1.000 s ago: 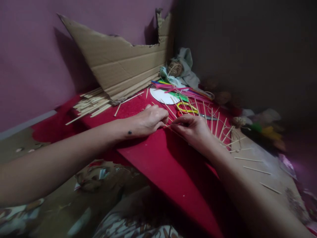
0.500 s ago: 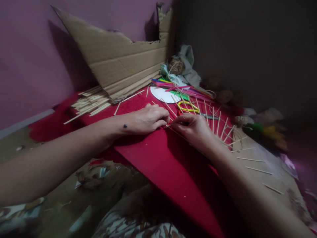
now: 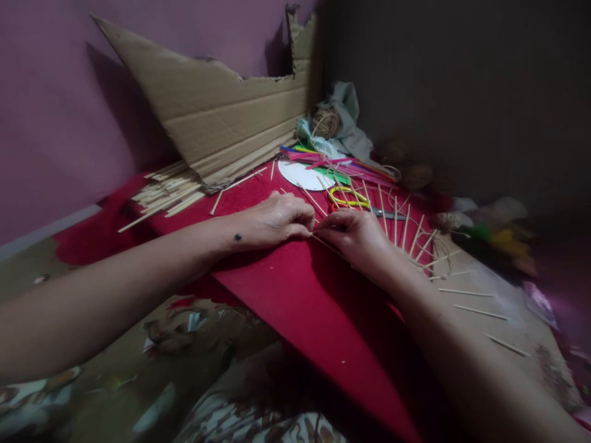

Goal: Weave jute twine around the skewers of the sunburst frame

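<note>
My left hand (image 3: 284, 218) is closed, its thumb and fingers pinched at the end of a thin wooden stick (image 3: 325, 245) over a red surface (image 3: 277, 295). Almost touching it, my right hand (image 3: 357, 234) is closed too, fingertips pinched over the same spot; what lies inside them is too small to make out. Beyond and to the right of my hands, several thin wooden sticks (image 3: 405, 232) fan out in a row, with twine (image 3: 442, 261) near the right-hand ones. Scissors with yellow and red handles (image 3: 348, 197) lie behind my right hand, partly under the sticks.
A torn cardboard sheet (image 3: 221, 123) leans against the wall, beside a pile of wooden sticks (image 3: 161, 191). Behind the scissors are a white disc (image 3: 302, 174), pink pipe cleaners or strips (image 3: 364, 172) and a twine ball (image 3: 325, 123). Loose sticks (image 3: 480, 312) lie on a beige board at right.
My fingertips stay pinched together at nearly the same spot, with only small shifts of the fingers. The whole view has moved slightly.
</note>
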Demonstrator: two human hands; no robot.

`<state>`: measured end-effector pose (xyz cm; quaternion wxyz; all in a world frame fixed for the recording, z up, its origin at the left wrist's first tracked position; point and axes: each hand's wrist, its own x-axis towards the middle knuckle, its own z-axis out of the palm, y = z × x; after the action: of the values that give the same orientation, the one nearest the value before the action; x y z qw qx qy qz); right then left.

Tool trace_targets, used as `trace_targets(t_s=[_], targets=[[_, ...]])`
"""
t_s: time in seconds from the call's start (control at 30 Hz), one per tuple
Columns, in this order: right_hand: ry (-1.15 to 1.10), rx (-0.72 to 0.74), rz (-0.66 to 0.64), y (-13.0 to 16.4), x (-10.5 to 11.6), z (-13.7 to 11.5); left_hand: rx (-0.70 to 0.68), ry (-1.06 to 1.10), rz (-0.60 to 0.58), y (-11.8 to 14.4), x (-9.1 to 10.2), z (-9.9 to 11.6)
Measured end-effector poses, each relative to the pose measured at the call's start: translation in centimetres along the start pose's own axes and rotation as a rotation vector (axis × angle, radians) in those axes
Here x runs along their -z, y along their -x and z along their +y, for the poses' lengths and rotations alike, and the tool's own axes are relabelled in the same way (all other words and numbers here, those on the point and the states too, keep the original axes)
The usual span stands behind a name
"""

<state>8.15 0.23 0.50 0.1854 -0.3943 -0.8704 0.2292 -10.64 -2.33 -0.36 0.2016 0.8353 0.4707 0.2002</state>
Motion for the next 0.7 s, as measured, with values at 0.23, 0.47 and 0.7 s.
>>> trace_targets(t_s=[0.23, 0.47, 0.7], targets=[[0.048, 0.004, 0.020, 0.16, -0.14, 0.01, -0.013, -0.024, 0.008, 0.03, -0.31, -0.12], [0.167, 0.020, 0.013, 0.25, -0.22, -0.09, -0.095, -0.051, 0.093, 0.34, -0.76, -0.40], [0.246, 0.051, -0.020, 0.39, 0.23, -0.28, -0.187, -0.130, 0.112, 0.55, -0.90, -0.59]])
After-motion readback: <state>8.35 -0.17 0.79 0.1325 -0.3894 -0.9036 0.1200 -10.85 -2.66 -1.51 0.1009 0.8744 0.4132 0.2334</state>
